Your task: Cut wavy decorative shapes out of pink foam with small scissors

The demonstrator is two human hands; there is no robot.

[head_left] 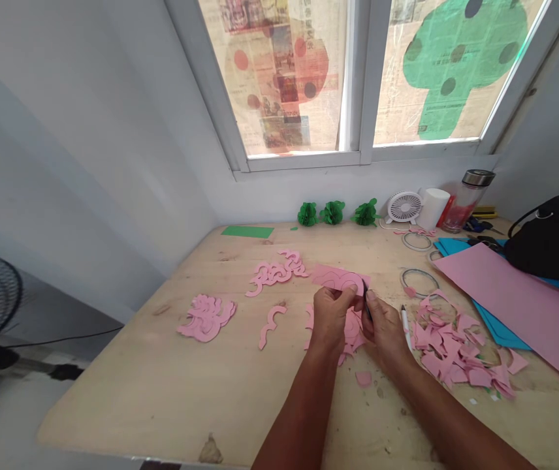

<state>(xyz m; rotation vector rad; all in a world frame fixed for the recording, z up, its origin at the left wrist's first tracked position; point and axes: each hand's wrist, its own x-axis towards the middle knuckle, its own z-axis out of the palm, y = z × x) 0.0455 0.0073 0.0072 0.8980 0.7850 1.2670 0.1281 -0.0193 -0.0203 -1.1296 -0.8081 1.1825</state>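
My left hand (332, 314) pinches a strip of pink paper (331, 277) that has curved outlines drawn on it. Wrapped round dark scissors (367, 301), my right hand (382, 323) keeps the blades upright at the strip's right end. Beneath both hands lie more pink cut pieces (352, 329), partly hidden. A single wavy pink cutout (272, 325) is left of my left hand. Farther left sits a pile of scalloped pink cutouts (207, 318), and behind it a looser group of curved pink cutouts (278, 272).
Pink scraps (456, 346) heap on the right beside a white pen (405, 325) and tape rings (419, 282). Large pink paper (519, 307) overlaps blue sheets (502, 329) by a black bag (548, 245). Green paper ornaments (332, 212), a small fan (405, 207) and a bottle (468, 201) line the back.
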